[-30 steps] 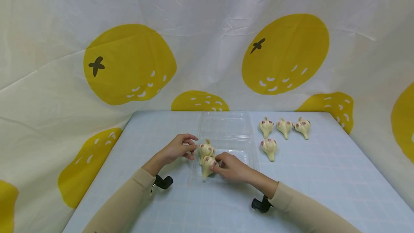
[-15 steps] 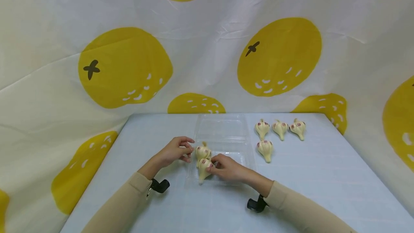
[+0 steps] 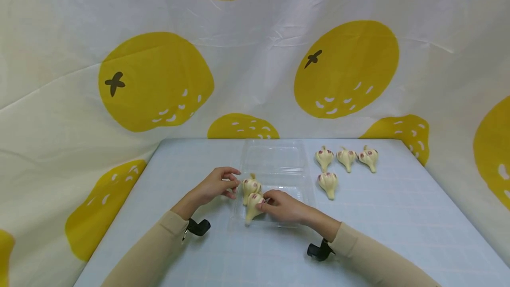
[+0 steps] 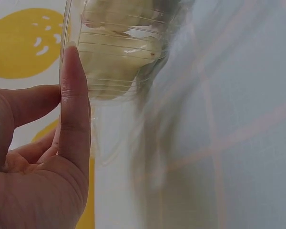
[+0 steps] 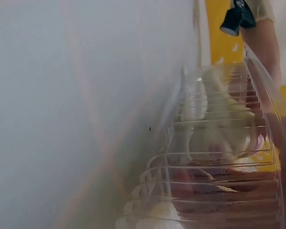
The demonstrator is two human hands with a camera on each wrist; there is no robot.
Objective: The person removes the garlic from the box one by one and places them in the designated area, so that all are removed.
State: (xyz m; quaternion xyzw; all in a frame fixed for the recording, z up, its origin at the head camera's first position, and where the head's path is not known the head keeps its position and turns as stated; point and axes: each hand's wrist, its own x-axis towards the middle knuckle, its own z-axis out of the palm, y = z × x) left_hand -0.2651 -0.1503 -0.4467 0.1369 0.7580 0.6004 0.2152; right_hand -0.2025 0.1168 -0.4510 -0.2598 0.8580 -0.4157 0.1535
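A clear plastic clamshell container (image 3: 288, 223) lies open on the table, its lid (image 3: 275, 152) folded back away from me. Two cream garlic bulbs with purple marks are in its left part, the rear bulb (image 3: 251, 186) touching the front bulb (image 3: 253, 211). My right hand (image 3: 286, 207) reaches in from the right and grips the front bulb between thumb and fingers. At the left rim, my left hand (image 3: 215, 186) pinches the container's edge, as the left wrist view shows with its finger (image 4: 74, 105) along the plastic. Ribbed walls blur the bulb (image 5: 224, 138) in the right wrist view.
Beyond the container to the right, three garlic bulbs form a row, including a middle one (image 3: 346, 158), with another bulb (image 3: 328, 184) in front. The pale blue tablecloth (image 3: 398, 220) covers the table. A lemon-printed curtain (image 3: 255, 65) hangs behind.
The head view has shifted slightly. Both hands keep nearly the same places, and the front bulb in my right hand has moved very little.
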